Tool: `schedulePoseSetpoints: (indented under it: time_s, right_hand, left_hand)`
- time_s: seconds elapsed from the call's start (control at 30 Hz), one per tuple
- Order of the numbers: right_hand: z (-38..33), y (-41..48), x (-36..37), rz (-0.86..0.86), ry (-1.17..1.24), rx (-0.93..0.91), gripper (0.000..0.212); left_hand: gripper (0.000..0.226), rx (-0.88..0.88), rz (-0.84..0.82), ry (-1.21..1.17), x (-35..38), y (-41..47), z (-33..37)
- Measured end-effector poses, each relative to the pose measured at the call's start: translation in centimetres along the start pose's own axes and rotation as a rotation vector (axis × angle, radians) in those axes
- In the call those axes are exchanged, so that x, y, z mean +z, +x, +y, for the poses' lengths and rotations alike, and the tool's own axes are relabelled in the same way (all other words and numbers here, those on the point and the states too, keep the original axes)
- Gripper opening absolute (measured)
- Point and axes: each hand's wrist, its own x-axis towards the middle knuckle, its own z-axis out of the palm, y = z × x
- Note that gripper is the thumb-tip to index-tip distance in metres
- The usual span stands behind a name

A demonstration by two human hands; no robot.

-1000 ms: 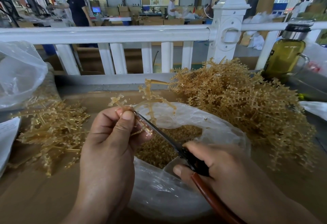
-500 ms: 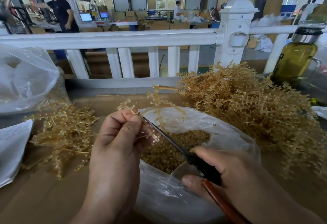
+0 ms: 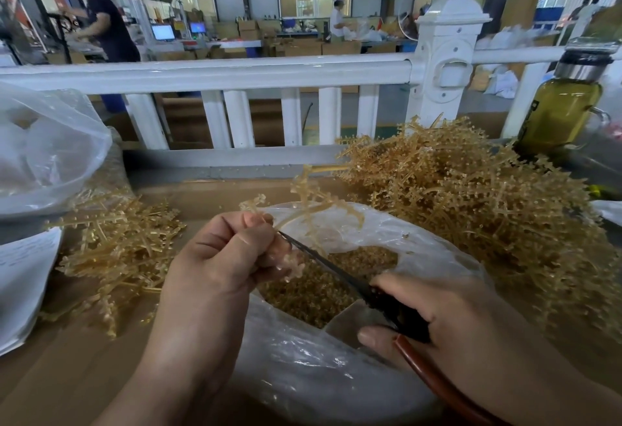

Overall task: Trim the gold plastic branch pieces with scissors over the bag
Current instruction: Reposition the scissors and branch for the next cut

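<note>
My left hand (image 3: 222, 257) pinches a gold plastic branch piece (image 3: 309, 200) above an open clear plastic bag (image 3: 303, 375) that holds several small gold trimmings (image 3: 323, 291). Its twigs arc up and to the right over the bag's mouth. My right hand (image 3: 447, 324) grips black scissors (image 3: 340, 274) with a red-brown handle loop. The blades point up-left and their tips reach the branch right beside my left fingers. Whether the blades are apart is hard to tell.
A large heap of gold branches (image 3: 471, 206) lies at the right, a smaller pile (image 3: 114, 250) at the left. A second plastic bag (image 3: 43, 149) and white paper (image 3: 23, 277) sit far left. A white railing (image 3: 235, 75) runs behind; a yellow-green bottle (image 3: 558, 112) stands at the right.
The scissor blades have slid up along the branch toward my left fingertips. My left hand turned the branch a little. The view shifted slightly.
</note>
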Motion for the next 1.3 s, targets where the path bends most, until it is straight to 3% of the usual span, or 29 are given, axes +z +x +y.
schedulePoseSetpoints:
  time_s: [0.17, 0.27, 0.4, 0.5, 1.1, 1.3]
  right_hand:
    - [0.5, 0.3, -1.3, -0.144, 0.083, -0.028, 0.035]
    - [0.4, 0.3, -0.9, -0.112, 0.060, -0.059, 0.049]
    - [-0.6, 0.2, 0.4, -0.078, 0.191, -0.016, 0.036]
    - [-0.8, 0.2, 0.9, -0.060, 0.194, 0.054, 0.051]
    - [-1.3, 0.1, 0.9, 0.013, 0.024, 0.104, 0.064]
    - [-1.3, 0.0, 1.0, 0.069, 0.001, 0.073, 0.068]
  left_hand:
    - [0.035, -0.025, 0.026, -0.030, -0.7, 0.4, 0.1]
    - [0.019, -0.047, 0.002, -0.031, -0.5, 0.2, 0.2]
    - [0.010, -0.103, -0.023, -0.168, -0.4, 0.2, 0.0]
    - [0.009, -0.132, -0.083, -0.264, -0.1, 0.0, -0.1]
    - [0.004, -0.154, -0.110, -0.317, 0.8, -0.6, -0.9]
    - [0.016, -0.105, -0.096, -0.248, 1.4, -1.0, -0.8]
